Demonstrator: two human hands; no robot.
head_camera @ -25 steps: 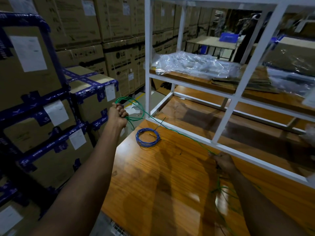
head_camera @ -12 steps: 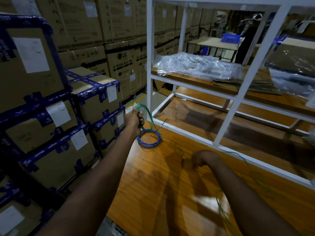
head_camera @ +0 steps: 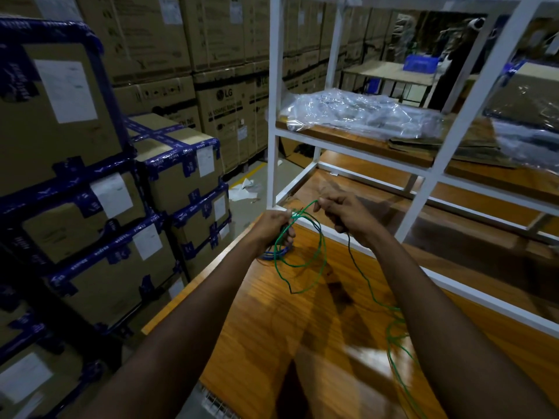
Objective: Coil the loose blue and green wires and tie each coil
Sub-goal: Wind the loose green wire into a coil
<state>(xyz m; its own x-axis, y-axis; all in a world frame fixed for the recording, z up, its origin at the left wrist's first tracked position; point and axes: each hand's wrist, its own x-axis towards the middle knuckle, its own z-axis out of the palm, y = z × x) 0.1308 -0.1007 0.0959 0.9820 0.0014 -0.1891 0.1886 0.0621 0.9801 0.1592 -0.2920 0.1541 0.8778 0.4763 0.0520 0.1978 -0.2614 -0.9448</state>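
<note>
My left hand (head_camera: pixel 276 227) grips loops of the green wire (head_camera: pixel 314 267) above the far left part of the wooden table (head_camera: pixel 272 343). The green loops hang below my fist, over the table. My right hand (head_camera: pixel 344 214) pinches the same green wire a short way to the right, and its loose length trails from that hand down the table toward me, on the right side. The blue wire coil (head_camera: pixel 276 253) lies on the table just under my left hand, partly hidden by it.
A white metal shelf frame (head_camera: pixel 429 176) stands on the table right behind my hands, with clear plastic wrap (head_camera: pixel 363 116) on its shelf. Stacked cardboard boxes (head_camera: pixel 106 207) with blue tape fill the left side, past the table's left edge.
My right hand has come up from the middle of the table to meet my left hand, bringing green wire with it. A further green loop now hangs from my left hand.
</note>
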